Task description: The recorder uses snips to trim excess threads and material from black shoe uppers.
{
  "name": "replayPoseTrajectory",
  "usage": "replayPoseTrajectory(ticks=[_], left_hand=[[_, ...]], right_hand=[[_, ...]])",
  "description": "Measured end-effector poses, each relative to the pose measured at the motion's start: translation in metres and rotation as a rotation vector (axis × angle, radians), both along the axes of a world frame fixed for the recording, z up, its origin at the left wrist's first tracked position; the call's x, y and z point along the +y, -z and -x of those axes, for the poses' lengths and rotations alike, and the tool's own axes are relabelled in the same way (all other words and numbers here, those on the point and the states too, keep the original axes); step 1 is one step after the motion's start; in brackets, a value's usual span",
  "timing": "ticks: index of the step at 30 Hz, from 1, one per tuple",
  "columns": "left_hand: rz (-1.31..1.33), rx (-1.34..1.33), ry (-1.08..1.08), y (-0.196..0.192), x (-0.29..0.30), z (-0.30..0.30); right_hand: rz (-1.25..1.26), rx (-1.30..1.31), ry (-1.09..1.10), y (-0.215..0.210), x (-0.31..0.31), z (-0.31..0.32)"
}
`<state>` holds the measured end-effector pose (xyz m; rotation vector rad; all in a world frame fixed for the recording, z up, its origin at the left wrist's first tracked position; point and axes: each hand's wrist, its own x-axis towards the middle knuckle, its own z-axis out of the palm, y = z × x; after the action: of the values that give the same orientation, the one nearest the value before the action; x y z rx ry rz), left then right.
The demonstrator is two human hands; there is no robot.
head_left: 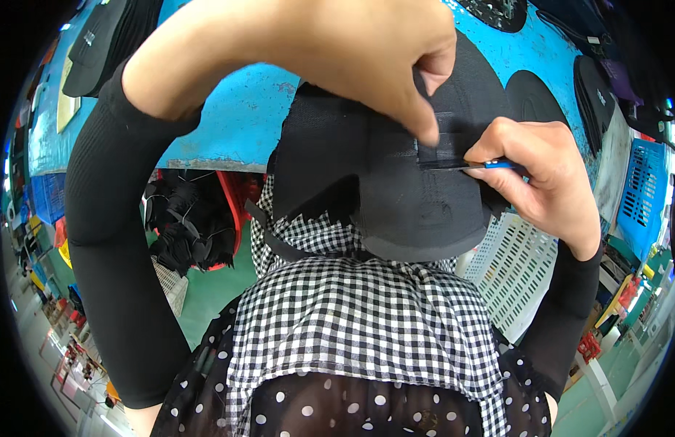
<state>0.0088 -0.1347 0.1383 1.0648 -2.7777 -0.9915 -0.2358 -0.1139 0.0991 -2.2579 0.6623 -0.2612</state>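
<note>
A black padded piece (pixel 403 204) with a rounded near end lies over the near edge of the blue worktable and toward my lap. Short raised bands and seams run across it. My right hand (pixel 545 178) grips a slim blue-handled tool (pixel 497 164), its thin metal tip pointing left, at the bands on the piece. My left hand (pixel 395 65) reaches across from the left, above the piece. Its thumb stretches down near the tool's tip, apart from the bent index finger, with nothing visible between them. Its other fingers are hidden.
Stacks of black sole-shaped pieces (pixel 108 47) lie on the blue worktable (pixel 235 116) at both sides. Under its edge, a red container (pixel 234 211) holds black pieces. By my right forearm stands a white perforated basket (pixel 516 266); a blue basket (pixel 641 186) is farther right.
</note>
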Motion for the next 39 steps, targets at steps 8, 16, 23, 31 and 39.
replayPoseTrajectory(ticks=[8, 16, 23, 31, 39], left_hand=[[-0.158, 0.006, -0.064, -0.006, -0.008, 0.001], [-0.457, -0.307, -0.079, -0.023, -0.022, 0.010], [-0.330, 0.065, 0.050, 0.006, -0.018, -0.013], [-0.337, 0.171, -0.015, 0.010, -0.012, -0.026], [-0.425, 0.274, 0.037, 0.018, -0.014, -0.023]], right_hand=[[0.370, 0.129, 0.056, -0.007, 0.000, -0.014], [0.236, 0.160, 0.147, -0.018, -0.005, -0.017], [0.155, 0.260, 0.179, -0.013, -0.006, -0.024], [0.070, 0.308, 0.264, -0.022, -0.008, -0.025], [0.145, 0.197, 0.168, -0.008, -0.014, -0.022]])
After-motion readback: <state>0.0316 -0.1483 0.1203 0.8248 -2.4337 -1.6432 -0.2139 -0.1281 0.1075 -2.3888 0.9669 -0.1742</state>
